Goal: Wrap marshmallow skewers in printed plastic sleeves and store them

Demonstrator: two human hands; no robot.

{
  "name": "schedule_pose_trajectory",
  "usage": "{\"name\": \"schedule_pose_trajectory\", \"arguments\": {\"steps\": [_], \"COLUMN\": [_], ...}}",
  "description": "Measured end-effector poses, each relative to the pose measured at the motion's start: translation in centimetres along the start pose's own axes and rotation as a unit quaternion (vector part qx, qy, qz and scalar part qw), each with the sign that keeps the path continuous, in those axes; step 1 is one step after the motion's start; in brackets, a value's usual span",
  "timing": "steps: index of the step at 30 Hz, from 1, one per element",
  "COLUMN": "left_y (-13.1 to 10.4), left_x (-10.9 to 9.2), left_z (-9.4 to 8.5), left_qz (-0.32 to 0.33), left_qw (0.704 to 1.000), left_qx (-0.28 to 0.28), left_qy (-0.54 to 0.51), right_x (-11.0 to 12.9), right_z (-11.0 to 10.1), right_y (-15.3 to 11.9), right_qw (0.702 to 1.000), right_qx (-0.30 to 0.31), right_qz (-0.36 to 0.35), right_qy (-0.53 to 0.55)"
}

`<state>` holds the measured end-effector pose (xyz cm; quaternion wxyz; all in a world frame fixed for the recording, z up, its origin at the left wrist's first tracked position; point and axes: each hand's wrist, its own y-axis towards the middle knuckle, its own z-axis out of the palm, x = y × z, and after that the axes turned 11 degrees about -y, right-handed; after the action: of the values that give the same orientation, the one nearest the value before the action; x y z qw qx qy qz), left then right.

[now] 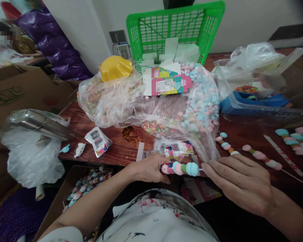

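Observation:
A candy skewer (183, 168) lies across in front of me, with blue, pink and green soft balls threaded on a white stick. My left hand (151, 168) is closed round its left end, where a printed wrapper or label shows. On the right, my right hand (244, 185) pinches the bare end of the stick. Just beyond are printed plastic wrappers (174, 148) at the table edge. More skewers (262, 156) rest to the right of my right hand. Clear bags of candy (199, 104) spread over the table, one holding pink and blue balls.
A green crate (175, 6) stands behind, with white boxes in it. A clear tub (257, 112) is at right. At left are a stack of cards (99, 143), a steel flask (40, 124) and a cardboard box (22, 94). Below the table, a box holds finished-looking skewers (83, 185).

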<state>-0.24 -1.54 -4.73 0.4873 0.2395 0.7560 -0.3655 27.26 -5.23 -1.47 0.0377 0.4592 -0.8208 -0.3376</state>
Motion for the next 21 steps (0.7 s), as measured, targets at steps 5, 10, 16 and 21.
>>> {"name": "schedule_pose_trajectory", "arguments": {"steps": [5,10,16,21], "left_y": [0.3,0.8,0.9,1.0], "left_x": [0.2,0.7,0.3,-0.3], "left_z": [0.3,0.7,0.7,0.8], "left_qz": [-0.011,-0.004,0.056,0.079], "left_qw": [0.997,0.994,0.996,0.984], "left_qx": [0.043,0.044,0.003,0.022], "left_qy": [-0.056,-0.096,0.074,0.158], "right_x": [-0.7,-0.6,-0.4,-0.9], "right_z": [0.2,0.6,0.8,0.7], "right_y": [0.5,0.9,0.8,0.3], "right_qw": [1.000,0.998,0.989,0.981], "right_qx": [0.026,0.048,0.095,0.121], "right_qz": [-0.010,0.024,0.105,0.124], "right_qy": [0.013,0.023,0.040,0.086]}}
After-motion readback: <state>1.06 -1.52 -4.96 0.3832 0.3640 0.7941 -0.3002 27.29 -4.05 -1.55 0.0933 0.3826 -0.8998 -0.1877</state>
